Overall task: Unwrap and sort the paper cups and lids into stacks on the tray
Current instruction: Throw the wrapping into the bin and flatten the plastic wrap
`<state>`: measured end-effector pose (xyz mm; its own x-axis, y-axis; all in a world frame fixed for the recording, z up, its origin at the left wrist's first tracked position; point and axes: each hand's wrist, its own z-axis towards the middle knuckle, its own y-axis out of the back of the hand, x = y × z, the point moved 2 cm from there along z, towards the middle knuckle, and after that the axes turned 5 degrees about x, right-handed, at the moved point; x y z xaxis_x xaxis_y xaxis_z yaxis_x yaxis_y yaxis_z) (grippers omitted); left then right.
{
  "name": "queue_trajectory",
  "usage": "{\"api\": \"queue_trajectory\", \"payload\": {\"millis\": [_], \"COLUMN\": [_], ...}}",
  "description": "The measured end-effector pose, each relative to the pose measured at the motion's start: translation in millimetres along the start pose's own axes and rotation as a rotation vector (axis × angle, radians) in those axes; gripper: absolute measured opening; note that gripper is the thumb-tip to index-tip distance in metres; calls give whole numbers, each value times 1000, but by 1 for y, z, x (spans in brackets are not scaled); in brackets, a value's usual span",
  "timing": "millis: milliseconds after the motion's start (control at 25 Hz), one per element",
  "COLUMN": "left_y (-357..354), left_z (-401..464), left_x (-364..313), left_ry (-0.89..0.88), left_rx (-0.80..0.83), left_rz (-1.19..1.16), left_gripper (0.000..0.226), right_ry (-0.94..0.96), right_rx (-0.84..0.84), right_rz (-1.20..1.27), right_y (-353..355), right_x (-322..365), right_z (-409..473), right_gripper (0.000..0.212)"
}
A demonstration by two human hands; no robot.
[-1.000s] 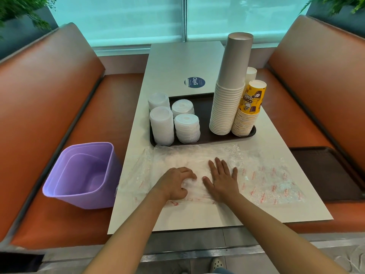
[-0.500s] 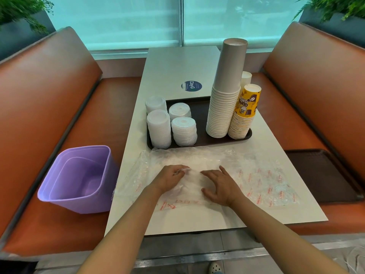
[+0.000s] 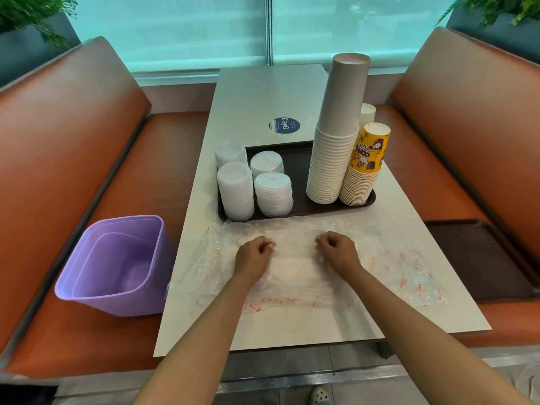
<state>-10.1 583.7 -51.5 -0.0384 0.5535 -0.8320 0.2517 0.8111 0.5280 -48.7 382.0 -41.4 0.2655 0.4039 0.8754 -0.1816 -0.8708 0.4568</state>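
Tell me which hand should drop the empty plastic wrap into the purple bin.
Left. The bin stands on the seat to the person's left, nearer the left hand. Both hands pinch the wrap; the right hand would have to cross over.

Table [image 3: 257, 92] bears tray [image 3: 295, 159], plastic wrap [image 3: 403, 267]

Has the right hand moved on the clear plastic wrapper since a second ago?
Yes. The right hand has curled from flat into a pinch on the clear plastic wrapper and shifted toward the dark brown tray.
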Motion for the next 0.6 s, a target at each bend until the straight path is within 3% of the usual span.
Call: {"api": "queue_trajectory", "payload": {"millis": [120,240,400,440,520,600], "left_y": [-1,-3,-3,-3,-2,-3], "left_z": [1,5,8,8,5,1], "left_x": [-4,-2,2,4,4,-1], "left_ry": [20,35,14,-3,-93,-366], "left_rx": [-21,-51,-159,-179,-253,-391], "left_rz": [44,59,40,32,36,238], "left_gripper": [18,32,7,10,16,15], "right_ry": [-43,-59,-60,-45,-23,-15], "right_rx": [-56,-91,-82,-81,-69,-63], "right_rz": [-68,-256,-516,-540,-564,-574], "right_y": [-5,-15,-19,-19,-20,-21], "right_x": [4,2,1,1,0,-1], "right_z": [5,7,9,9,9,9], "right_gripper": [6,24,37,39,39,39]}}
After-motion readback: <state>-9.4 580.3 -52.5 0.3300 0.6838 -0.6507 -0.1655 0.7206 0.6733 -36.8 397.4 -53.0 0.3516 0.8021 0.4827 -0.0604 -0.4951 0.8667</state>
